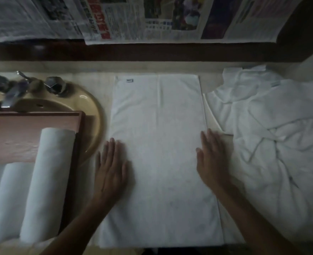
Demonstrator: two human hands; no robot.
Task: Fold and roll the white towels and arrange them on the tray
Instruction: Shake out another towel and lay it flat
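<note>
The long white terry towel, folded into a flat strip, lies on the pale tabletop between the hands. The left hand and right hand press its side edges with straight fingers, gripping nothing. Smoothing appears to be in hand; the next move is probably to roll from the near end, then place it beside the white rolled towels on the reddish wooden tray, left of the left hand.

Counter strip free beside flat towel; tray, faucet block left; towel heap right.

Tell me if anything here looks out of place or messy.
The tray rests over the sink, not on the counter. Unfolded towels lie crumpled on the right. The flat towel looks straight.
</note>
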